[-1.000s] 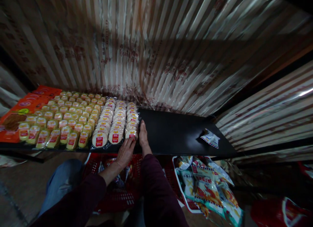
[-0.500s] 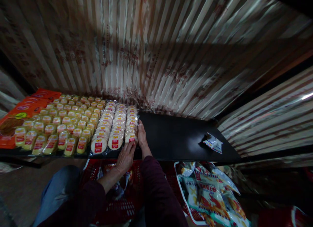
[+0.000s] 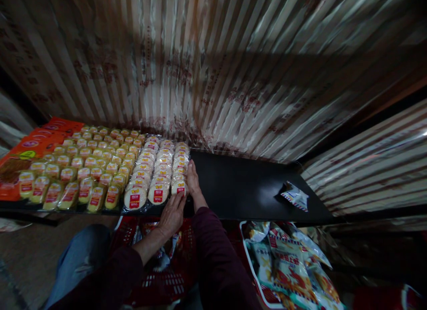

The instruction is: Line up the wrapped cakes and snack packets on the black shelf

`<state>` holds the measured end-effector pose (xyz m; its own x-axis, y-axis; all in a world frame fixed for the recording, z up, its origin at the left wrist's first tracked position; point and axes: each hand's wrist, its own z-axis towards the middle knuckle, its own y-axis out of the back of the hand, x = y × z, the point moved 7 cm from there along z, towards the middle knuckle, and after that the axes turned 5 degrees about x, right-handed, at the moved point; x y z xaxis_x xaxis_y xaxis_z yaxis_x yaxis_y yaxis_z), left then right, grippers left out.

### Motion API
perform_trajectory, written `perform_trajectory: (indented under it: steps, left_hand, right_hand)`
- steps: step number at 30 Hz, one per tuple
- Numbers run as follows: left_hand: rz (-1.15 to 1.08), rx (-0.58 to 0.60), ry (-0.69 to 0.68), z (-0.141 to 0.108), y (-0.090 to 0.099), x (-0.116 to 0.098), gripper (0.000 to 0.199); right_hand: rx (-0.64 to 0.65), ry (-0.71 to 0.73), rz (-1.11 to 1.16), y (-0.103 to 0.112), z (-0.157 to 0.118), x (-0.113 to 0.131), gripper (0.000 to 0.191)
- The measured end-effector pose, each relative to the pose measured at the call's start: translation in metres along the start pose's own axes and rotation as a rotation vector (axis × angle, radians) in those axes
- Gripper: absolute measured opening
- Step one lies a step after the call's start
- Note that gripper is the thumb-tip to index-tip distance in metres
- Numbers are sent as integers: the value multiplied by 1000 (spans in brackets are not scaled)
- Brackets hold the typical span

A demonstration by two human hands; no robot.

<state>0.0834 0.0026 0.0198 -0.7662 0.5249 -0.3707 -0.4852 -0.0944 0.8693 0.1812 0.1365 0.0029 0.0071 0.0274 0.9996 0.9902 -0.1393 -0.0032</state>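
Three rows of round, pale, flat cakes (image 3: 135, 199) in clear wrappers with red-and-yellow labels lean one behind another on a black shelf (image 3: 230, 181). At the front of the rightmost row (image 3: 181, 167), my left hand (image 3: 171, 216) rests its outstretched fingers against the nearest wrapped cake. My right hand (image 3: 194, 181) lies flat along that row's right side, fingers straight and pointing toward the back. Neither hand is wrapped around anything. To the left stand several rows of small yellow wrapped cakes (image 3: 85, 161).
Orange snack bags (image 3: 43, 138) fill the shelf's left end; a small white packet (image 3: 295, 196) lies at its right. Below the shelf's front edge are a red basket (image 3: 160, 283) and a white-rimmed basket (image 3: 245, 252) of snack bags (image 3: 290, 265). Striped sheeting (image 3: 213, 70) hangs behind.
The view has shifted slightly. Both hands stay at the rightmost row in nearly the same pose, and the cakes look unmoved.
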Motion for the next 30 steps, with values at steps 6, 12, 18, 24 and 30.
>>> perform_trajectory:
  steps: [6,12,18,24,30]
  left_hand:
    - [12,-18,-21,1,-3,1,51]
    - [115,-36,-53,1,5,1,44]
    - [138,-103,-55,11,19,2,42]
    - [158,-114,-68,23,21,2,43]
    - [145,-80,-68,24,20,8,45]
  right_hand:
    - [-28,4,15,0,-1,11,65]
    - [-67,39,-41,18,21,5,70]
    - [-75,71,0,27,56,-1,71]
    - [-73,65,47,21,84,-2,73]
    - [-88,21,136,13,101,-6,68]
